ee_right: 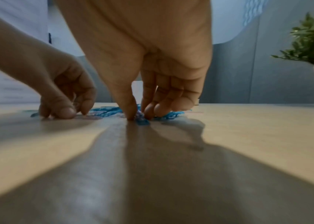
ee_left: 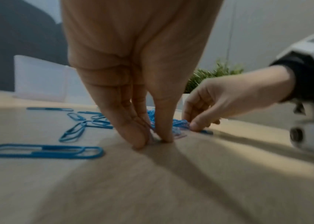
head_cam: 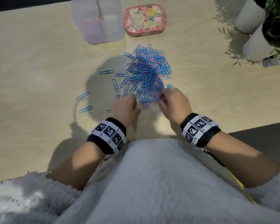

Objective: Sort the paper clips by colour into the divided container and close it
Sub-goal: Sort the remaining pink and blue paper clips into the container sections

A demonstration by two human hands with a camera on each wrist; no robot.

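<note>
A heap of blue and pink paper clips [head_cam: 149,70] lies mid-table. Behind it stands the clear divided container [head_cam: 113,29], open on top, with pink clips in its left compartment. My left hand [head_cam: 136,104] is at the heap's near left edge; its thumb and fingertips [ee_left: 138,141] meet on the table, pinching a pale pink clip [ee_left: 179,134]. My right hand [head_cam: 162,99] is at the near right edge, thumb and fingers [ee_right: 148,112] pinching a small pinkish clip [ee_right: 140,117] among blue ones. The hands are a short way apart.
Loose blue clips [head_cam: 82,95] are scattered left of the heap, one close to my left hand [ee_left: 43,151]. A floral tin [head_cam: 144,20] sits right of the container. Two white plant pots [head_cam: 257,44] stand at the far right. The table's near edge runs just below my wrists.
</note>
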